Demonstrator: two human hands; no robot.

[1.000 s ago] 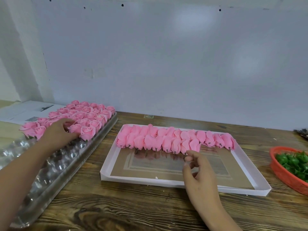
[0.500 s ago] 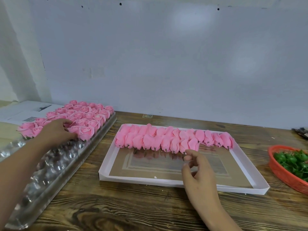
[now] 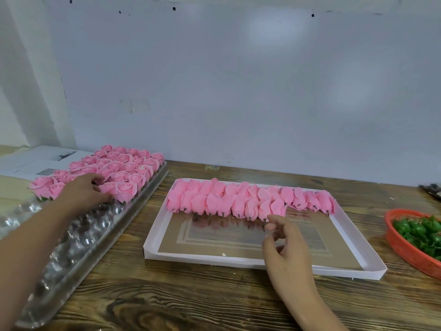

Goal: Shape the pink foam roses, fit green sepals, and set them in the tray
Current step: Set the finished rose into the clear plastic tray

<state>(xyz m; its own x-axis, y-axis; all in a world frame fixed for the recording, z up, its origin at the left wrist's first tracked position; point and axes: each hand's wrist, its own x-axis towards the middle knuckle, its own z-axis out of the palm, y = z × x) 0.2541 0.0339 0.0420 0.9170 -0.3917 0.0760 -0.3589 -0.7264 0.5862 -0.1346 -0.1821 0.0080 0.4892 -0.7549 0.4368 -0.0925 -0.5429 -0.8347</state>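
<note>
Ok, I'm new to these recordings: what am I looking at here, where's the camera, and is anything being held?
No machine: a person's two bare hands, filmed from a camera on their head looking down at a wooden table. The left hand rests among shaped roses in a clear tray. The right hand hovers, fingers loosely curled, beside unshaped buds in a white box. It seems to hold nothing. A red basket holds green sepals.

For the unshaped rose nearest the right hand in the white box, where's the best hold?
Probably the dark stub below the unshaped rose, pinched from the near side: it points toward the right hand, and neighbours crowd the soft petals sideways in the white box.
</note>
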